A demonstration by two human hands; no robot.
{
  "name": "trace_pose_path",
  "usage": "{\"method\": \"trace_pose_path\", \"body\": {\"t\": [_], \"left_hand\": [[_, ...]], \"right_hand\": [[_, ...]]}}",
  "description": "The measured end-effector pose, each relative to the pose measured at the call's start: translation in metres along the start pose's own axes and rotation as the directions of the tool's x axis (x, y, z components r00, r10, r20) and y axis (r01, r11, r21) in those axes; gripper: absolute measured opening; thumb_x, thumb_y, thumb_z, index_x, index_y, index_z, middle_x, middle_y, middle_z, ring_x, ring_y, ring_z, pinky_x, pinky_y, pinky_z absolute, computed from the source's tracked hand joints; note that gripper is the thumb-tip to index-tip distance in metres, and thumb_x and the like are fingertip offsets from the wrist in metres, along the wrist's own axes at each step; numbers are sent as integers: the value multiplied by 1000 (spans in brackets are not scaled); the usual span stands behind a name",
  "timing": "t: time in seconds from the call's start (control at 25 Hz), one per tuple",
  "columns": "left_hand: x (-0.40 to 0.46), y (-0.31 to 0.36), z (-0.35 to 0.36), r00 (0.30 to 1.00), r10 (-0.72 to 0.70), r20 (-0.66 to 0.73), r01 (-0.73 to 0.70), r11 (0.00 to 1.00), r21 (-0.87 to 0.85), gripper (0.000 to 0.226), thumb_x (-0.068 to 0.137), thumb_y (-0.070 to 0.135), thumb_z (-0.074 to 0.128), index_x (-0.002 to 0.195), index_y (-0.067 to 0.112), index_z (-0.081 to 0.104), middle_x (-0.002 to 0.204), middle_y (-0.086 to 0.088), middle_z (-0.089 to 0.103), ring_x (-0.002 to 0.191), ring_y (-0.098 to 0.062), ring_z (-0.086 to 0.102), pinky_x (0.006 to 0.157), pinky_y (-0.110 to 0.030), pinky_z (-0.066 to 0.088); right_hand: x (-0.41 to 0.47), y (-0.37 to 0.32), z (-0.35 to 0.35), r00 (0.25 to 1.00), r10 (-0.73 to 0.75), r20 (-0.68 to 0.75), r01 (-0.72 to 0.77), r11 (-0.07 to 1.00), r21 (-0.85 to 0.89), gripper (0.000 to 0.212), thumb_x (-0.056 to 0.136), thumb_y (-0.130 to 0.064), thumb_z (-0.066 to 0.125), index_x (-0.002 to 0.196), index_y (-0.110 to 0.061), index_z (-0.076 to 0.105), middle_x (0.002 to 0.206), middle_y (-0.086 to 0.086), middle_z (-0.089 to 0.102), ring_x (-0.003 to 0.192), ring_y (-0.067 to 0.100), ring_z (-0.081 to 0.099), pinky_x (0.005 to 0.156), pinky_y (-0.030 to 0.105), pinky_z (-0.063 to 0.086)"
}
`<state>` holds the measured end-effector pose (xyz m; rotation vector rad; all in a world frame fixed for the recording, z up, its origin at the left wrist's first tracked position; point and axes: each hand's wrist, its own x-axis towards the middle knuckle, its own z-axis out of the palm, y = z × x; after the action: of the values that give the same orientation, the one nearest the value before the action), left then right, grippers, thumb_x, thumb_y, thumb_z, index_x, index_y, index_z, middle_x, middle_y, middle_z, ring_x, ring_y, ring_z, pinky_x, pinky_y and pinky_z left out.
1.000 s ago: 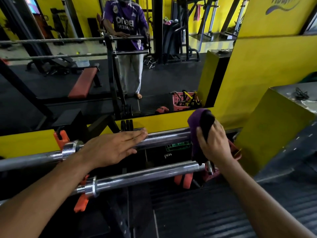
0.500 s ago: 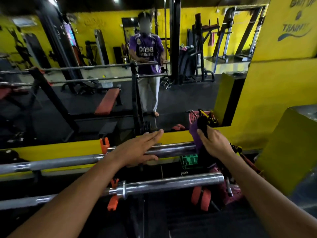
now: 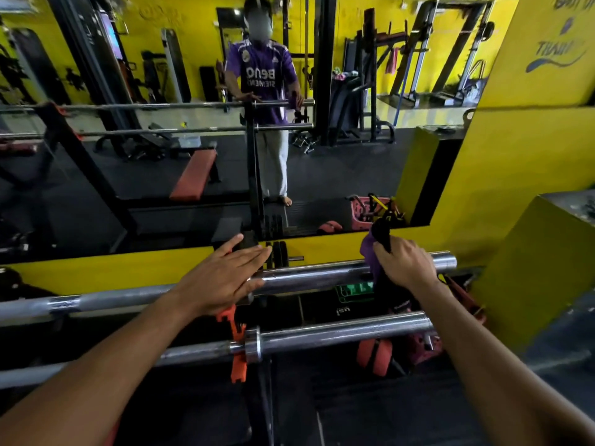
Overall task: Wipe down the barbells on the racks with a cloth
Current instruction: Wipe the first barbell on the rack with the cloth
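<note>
Two barbells racked, one above and behind the other, in front of a wall mirror with a yellow sill.

Left to right:

- Left hand (image 3: 222, 278) — fingers straight and together, palm laid flat on the upper barbell (image 3: 309, 280) near its collar. It steadies the bar and grips nothing.
- Orange rack hooks (image 3: 236, 342) — just beside and below the left hand, carrying both bars at this end.
- Lower barbell (image 3: 341, 333) — nearer the camera, sleeve bare, touched by neither hand.
- Purple cloth (image 3: 370, 257) — bunched and draped over the upper barbell's sleeve, part of it hanging behind the bar.
- Right hand (image 3: 404, 263) — fingers curled over the cloth, pinching it against the sleeve, short of the bar's right end.

Position of the cloth: under the right hand's fingers and touching the upper bar, well apart from the left hand.

Risks, as judged:
- The sleeve probably spins on its shaft, so a hard stroke could turn it under the cloth and leave a strip unwiped.
- The flat left palm has no hold; a sideways push from the right could slide or roll the bar in its hooks.
- A stroke carried past the bar's end would drop the cloth onto the red gear (image 3: 418, 346) below.
- The loose hanging tail could snag on the lower bar.
</note>
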<state>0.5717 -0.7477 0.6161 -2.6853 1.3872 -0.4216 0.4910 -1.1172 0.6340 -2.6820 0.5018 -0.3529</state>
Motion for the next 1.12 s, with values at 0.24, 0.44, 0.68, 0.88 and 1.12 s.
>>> {"method": "trace_pose_path", "body": {"t": [0.24,0.44,0.68,0.88,1.12], "left_hand": [[2,-7,9,997,40,-72,-46,995,-87,63,108,54,10,161,21,17,160,0,37,150,-3,24,126,-43,8],[3,-7,10,990,60,-124,-70,994,-80,64,108,54,11,159,19,23,159,1,38,149,-3,27,126,-38,4],[2,-8,8,991,68,-115,-75,995,-64,68,106,56,4,160,18,19,161,1,34,150,-4,23,125,-38,2],[0,-10,11,985,107,-136,-114,993,-41,69,107,57,11,162,14,5,167,1,17,154,-4,8,127,-39,0],[2,-11,13,985,128,-119,-130,992,-3,69,108,55,11,161,12,12,166,-1,20,154,-8,14,126,-38,-6]], "right_hand": [[-40,-29,40,974,-188,-126,185,982,-39,41,99,-43,47,113,-8,63,112,16,68,108,37,61,92,41,47],[-58,30,39,947,-263,-182,250,964,-95,55,100,-36,47,138,4,51,142,25,54,138,36,44,120,48,28],[-10,-68,19,993,40,107,-32,997,-76,43,92,-57,50,100,-19,66,93,8,65,90,30,63,74,34,45],[-73,-25,58,960,-270,-80,262,961,-91,74,94,-59,44,141,-2,50,142,21,54,140,37,41,119,45,28],[15,-52,17,966,72,248,-37,989,-144,62,96,-63,49,116,-6,63,121,25,65,114,40,60,88,43,46]]}}
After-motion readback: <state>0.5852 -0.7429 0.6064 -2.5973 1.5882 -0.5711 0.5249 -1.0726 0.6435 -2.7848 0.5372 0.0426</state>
